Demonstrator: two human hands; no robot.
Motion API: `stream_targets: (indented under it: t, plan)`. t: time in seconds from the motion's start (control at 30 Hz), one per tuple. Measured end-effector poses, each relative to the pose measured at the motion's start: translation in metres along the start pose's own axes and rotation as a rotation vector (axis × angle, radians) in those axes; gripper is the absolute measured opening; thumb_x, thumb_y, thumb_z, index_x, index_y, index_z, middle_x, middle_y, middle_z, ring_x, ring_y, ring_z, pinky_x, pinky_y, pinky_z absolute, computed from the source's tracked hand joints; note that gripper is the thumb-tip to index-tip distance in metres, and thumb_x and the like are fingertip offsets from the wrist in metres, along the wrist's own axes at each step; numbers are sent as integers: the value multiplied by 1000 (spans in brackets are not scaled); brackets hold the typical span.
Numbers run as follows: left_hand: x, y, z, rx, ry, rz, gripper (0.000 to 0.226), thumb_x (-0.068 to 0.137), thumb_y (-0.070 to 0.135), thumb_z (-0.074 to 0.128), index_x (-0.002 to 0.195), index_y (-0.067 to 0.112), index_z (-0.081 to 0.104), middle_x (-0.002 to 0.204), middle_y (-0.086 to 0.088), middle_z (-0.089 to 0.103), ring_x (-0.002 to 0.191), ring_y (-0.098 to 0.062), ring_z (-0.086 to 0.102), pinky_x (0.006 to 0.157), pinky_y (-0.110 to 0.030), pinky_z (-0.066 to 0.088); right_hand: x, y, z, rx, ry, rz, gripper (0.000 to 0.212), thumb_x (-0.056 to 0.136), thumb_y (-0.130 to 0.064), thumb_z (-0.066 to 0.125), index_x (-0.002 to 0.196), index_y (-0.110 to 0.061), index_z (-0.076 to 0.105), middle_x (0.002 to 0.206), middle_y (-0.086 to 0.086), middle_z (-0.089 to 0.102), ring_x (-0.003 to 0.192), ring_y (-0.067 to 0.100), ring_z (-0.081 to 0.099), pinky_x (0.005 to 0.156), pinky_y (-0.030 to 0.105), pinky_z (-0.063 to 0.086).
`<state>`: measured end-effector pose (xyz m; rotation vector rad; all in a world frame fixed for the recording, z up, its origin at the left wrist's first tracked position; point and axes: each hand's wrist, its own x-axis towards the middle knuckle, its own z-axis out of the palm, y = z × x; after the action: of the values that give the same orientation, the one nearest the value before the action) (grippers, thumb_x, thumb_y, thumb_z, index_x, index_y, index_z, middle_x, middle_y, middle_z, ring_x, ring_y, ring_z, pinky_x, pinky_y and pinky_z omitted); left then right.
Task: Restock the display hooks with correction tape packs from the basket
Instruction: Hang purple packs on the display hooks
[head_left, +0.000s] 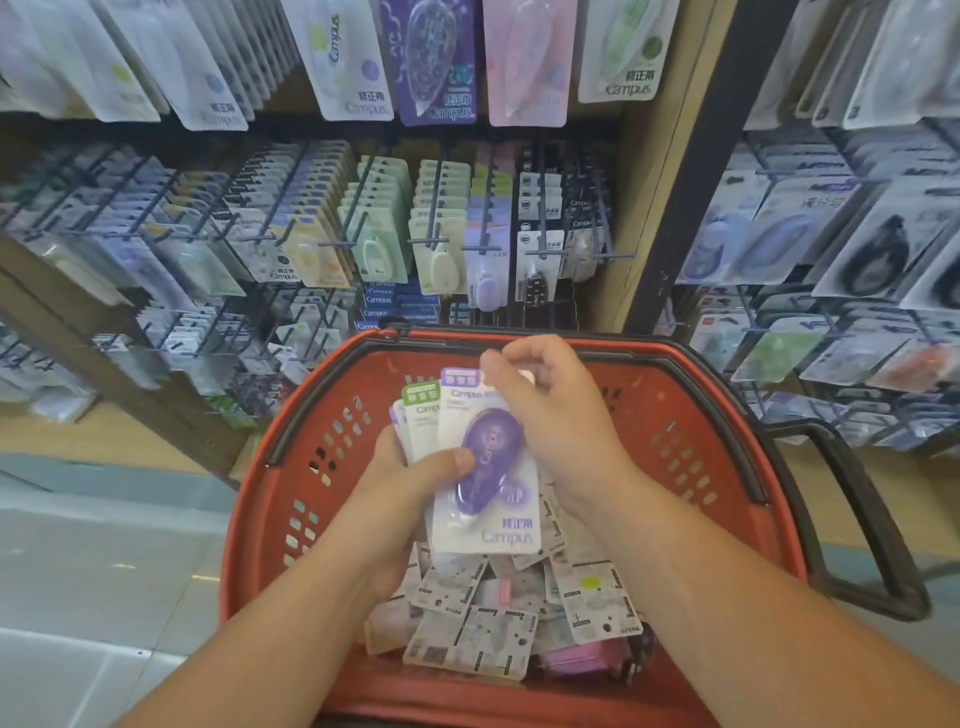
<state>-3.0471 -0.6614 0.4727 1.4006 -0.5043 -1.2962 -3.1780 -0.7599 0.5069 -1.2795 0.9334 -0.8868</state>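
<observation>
A red basket (691, 415) sits below me, holding several loose correction tape packs (478, 629). Over it, my left hand (410, 483) grips a fanned stack of packs, thumb pressed on the front one, a purple Campus pack (488, 467). A green-topped pack (421, 410) shows behind it. My right hand (550, 405) is above the stack with fingers curled, pinching the top edge of the purple pack. Display hooks (431, 228) loaded with packs stand just beyond the basket.
Black wire hooks stick out toward me across the shelf (332, 244). A wooden upright (660, 171) divides this bay from another hook rack at right (831, 234). The basket's black handle (878, 525) hangs off its right side. Grey floor lies at left (104, 571).
</observation>
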Motion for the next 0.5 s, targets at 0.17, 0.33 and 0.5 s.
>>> stream_targets:
  t: [0.17,0.33,0.5]
  plan:
    - [8,7,-11,-72,101,68,81,49,27,83,127,21,61,110,-5,80,88,-22,79,81,-48,62,-8,21,-2,51,-335,50,30,101,-16,63,130,-20,64,122,-2,73,113,19,70,97,43,58]
    - [10,6,-24,-69,68,78,88,48,31,80,134,22,61,118,-9,78,95,-25,77,85,-48,62,-8,31,10,-97,-313,-38,28,99,-28,66,125,-32,71,121,-8,74,106,12,73,92,36,59]
    - [10,0,-32,0,-14,97,79,57,34,83,132,21,66,123,-12,76,107,-31,75,91,-49,60,-3,38,10,-151,-363,-13,27,102,-14,62,124,-20,74,113,-6,78,107,14,73,92,31,59]
